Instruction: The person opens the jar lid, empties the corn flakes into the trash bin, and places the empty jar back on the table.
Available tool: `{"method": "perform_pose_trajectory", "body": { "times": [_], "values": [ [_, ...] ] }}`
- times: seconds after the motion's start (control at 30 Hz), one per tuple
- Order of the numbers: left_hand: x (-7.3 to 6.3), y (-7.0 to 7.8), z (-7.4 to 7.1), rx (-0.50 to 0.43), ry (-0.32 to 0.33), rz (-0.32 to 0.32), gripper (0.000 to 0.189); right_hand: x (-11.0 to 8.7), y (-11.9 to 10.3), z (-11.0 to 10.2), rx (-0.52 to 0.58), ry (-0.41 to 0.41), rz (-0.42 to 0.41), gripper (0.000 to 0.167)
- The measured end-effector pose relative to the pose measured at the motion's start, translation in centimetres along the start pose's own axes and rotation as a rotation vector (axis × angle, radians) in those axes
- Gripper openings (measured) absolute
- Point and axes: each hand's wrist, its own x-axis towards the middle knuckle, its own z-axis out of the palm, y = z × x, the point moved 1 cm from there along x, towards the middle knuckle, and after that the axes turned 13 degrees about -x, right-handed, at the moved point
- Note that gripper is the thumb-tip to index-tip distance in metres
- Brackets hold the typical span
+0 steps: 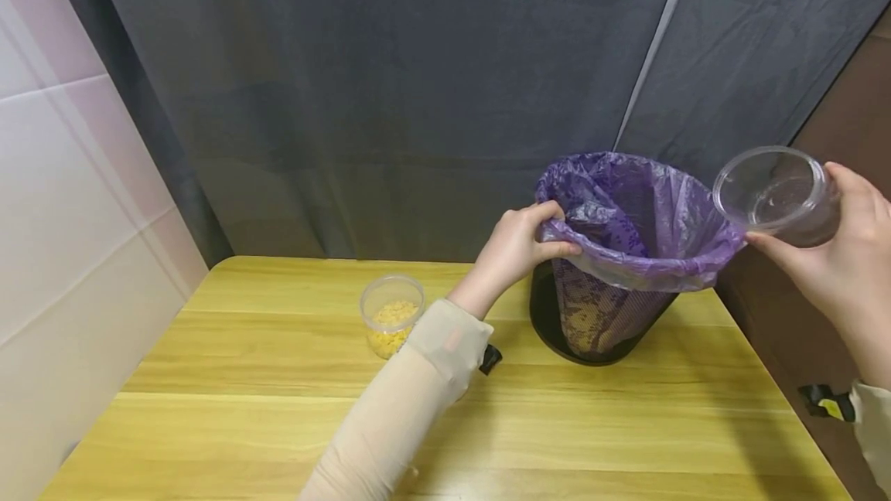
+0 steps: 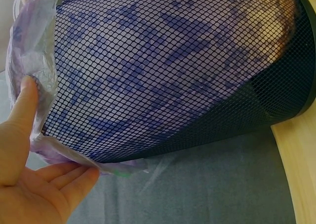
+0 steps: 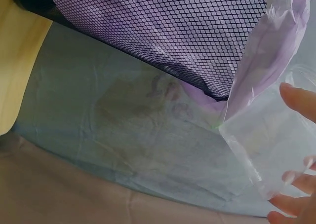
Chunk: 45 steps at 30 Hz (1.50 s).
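Observation:
A black mesh trash can (image 2: 148, 71) stands on the table, lined with a purple plastic bag (image 1: 647, 269) folded over its rim. Yellowish material (image 1: 588, 323) shows through the mesh near the bottom. My left hand (image 1: 522, 242) grips the lined rim at the left, thumb and fingers on either side of it. In my right hand (image 1: 852, 253) is a clear plastic tub (image 1: 773, 192), tilted beside the can's right rim with its mouth toward the bag. Only slight traces show inside the tub. The right wrist view has fingers (image 3: 296, 184) curled round the clear wall.
Left of the can, a second clear tub (image 1: 393, 315) holds small yellow pieces. A small black object (image 1: 490, 359) lies by the left sleeve. The wooden table (image 1: 264, 377) ends at a grey curtain (image 1: 418, 114) behind and a brown surface (image 1: 773, 362) at right.

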Motion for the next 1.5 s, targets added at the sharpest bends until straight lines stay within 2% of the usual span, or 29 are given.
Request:
{"method": "perform_pose_trajectory", "body": {
  "times": [0.13, 0.3, 0.67, 1.07, 1.5],
  "values": [
    [0.0, -0.1, 0.1, -0.003, -0.003, 0.000, 0.034, -0.9, 0.2, -0.1, 0.058, -0.019, 0.134, 0.084],
    [0.0, 0.0, 0.1, 0.001, -0.006, -0.007, 0.035, -2.2, 0.5, 0.1, 0.108, -0.044, 0.290, 0.092],
    [0.0, 0.0, 0.1, 0.011, 0.000, -0.003, 0.035, -4.4, 0.8, 0.7, -0.005, -0.138, 0.575, 0.082],
    [0.1, 0.1, -0.1, 0.009, 0.002, 0.002, 0.035, -7.3, 1.6, 1.2, -0.111, -0.183, 0.697, 0.080],
    [-0.1, 0.0, 0.1, 0.001, 0.002, -0.002, 0.035, -10.5, 1.9, 2.8, -0.065, -0.345, 0.763, 0.085]
  ]
}}
